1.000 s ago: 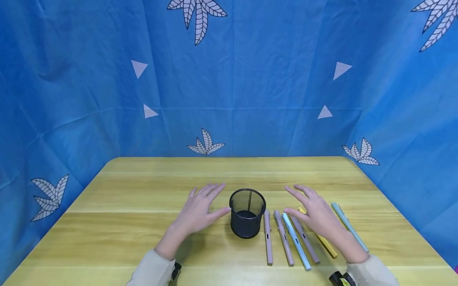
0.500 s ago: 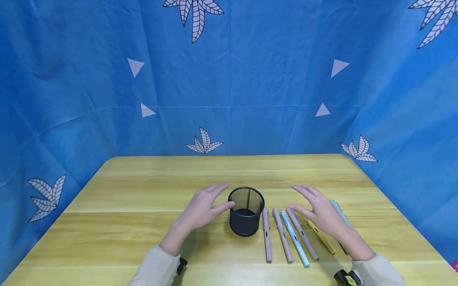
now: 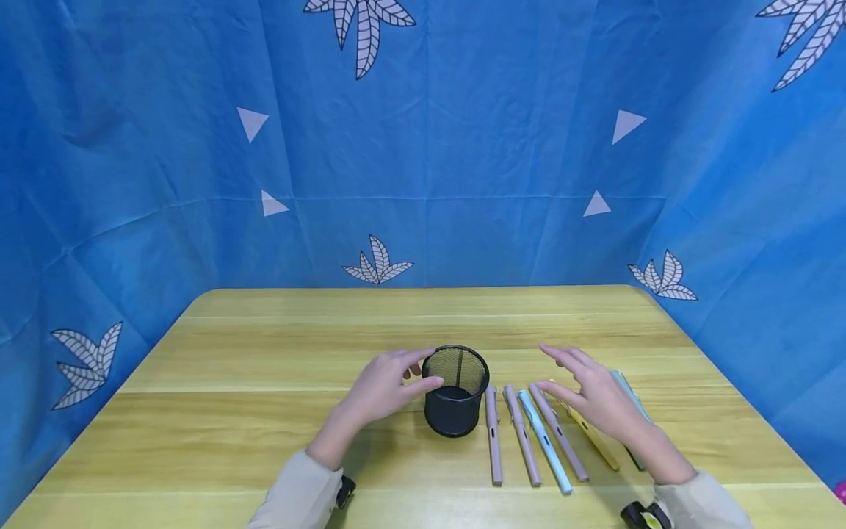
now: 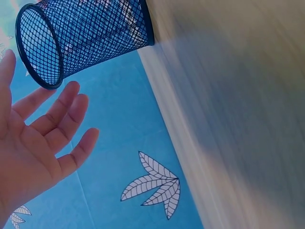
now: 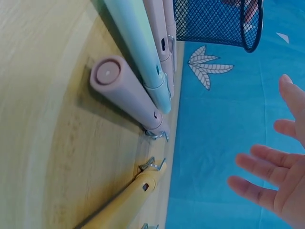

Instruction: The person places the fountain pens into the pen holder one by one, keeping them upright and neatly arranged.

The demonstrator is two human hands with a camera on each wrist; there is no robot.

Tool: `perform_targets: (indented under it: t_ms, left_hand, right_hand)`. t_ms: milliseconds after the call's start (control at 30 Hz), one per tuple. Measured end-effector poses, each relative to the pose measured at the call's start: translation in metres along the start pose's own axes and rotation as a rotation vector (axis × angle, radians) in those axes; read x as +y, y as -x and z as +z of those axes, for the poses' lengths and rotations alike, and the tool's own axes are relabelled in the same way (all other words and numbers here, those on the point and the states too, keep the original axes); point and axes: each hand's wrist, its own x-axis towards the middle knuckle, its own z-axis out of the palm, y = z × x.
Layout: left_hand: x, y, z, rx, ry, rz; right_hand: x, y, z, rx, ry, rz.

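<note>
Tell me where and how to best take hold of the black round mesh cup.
Probably the upper wall of the cup, with the left hand from its left: it stands upright and round, and a slim mauve pen lies close on its right.

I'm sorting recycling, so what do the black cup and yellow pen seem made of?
The black cup looks like coated metal, slightly glossy: see-through mesh, shiny rim. The yellow pen seems satin plastic, smooth and evenly colored, though painted metal is possible; its clip is probably metal, being thin and shiny.
</note>
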Motion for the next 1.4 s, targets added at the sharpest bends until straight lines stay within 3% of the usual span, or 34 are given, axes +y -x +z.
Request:
perform_targets:
  t_ms: [600,900,1100,1400]
  left_hand:
    - [0.001,-0.002,0.001,-0.088,0.119,-0.080]
    - [0.001,-0.001,0.001,-0.108,0.155,-0.068]
    - [0.001,0.000,0.002,-0.127,0.232,-0.075]
    - [0.002,-0.003,0.004,-0.103,0.408,-0.089]
  right_hand:
    - [0.007,0.008,-0.010,-0.061,-0.061,0.140]
    - [0.017,0.014,-0.014,-0.048,-0.079,0.118]
    - [0.023,0.018,-0.018,-0.047,-0.080,0.123]
    - [0.035,0.023,-0.021,-0.029,-0.074,0.114]
